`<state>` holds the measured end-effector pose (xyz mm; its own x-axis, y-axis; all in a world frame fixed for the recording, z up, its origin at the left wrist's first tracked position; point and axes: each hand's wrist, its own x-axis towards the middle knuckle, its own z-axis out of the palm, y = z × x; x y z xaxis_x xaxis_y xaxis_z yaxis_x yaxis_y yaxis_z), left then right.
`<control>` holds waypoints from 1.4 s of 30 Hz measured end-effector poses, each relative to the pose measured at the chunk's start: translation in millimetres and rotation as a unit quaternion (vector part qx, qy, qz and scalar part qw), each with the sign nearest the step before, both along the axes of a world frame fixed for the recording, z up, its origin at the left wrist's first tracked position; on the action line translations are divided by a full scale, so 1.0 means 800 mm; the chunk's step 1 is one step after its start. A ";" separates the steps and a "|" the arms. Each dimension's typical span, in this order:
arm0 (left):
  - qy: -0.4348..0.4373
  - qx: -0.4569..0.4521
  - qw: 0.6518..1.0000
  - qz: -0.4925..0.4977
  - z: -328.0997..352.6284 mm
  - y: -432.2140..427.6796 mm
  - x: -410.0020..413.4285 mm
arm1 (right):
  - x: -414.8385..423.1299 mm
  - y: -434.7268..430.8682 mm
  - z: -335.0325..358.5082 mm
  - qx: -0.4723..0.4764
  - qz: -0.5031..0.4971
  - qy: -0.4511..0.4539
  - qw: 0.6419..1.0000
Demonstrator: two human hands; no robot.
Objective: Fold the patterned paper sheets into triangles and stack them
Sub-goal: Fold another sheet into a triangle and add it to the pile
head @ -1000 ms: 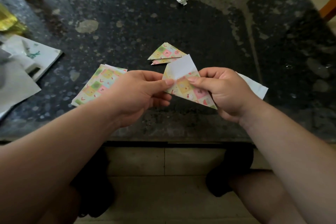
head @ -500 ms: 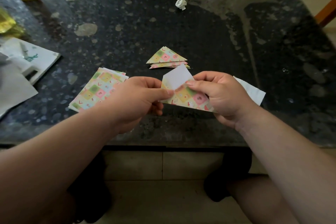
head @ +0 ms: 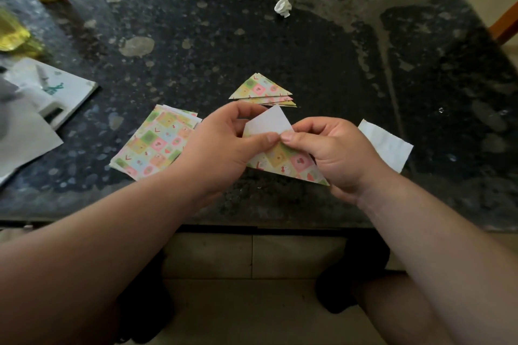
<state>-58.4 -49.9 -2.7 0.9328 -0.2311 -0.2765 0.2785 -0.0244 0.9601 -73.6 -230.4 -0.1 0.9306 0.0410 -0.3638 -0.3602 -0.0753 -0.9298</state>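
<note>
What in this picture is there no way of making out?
Head view only:
- the folded sheet: partly covered by the left hand and the right hand that pinch it.
- the pile of triangles: layers too thin to count.
- the white slip: one end is behind the right hand.
- the yellow thing: cut off by the left edge.

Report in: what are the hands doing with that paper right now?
Left hand and right hand both pinch one patterned sheet, part folded, white back showing. Triangle stack just beyond; unfolded pile at left. White slip lies to the right.
</note>
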 end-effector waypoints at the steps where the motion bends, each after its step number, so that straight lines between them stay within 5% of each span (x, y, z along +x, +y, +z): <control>1: -0.003 -0.014 1.000 0.007 0.002 0.000 0.000 | 0.001 0.001 0.000 0.004 -0.006 -0.008 1.000; 8: 0.087 -0.105 0.990 0.034 0.010 0.001 -0.001 | 0.003 0.001 0.000 0.039 -0.084 -0.009 0.996; 15: 0.139 -0.052 0.989 0.025 0.006 0.015 0.009 | 0.008 0.000 -0.006 0.072 -0.157 0.030 0.985; 42: 0.080 -0.003 0.996 0.026 0.003 0.012 0.010 | 0.003 -0.010 0.007 0.031 -0.012 0.044 0.998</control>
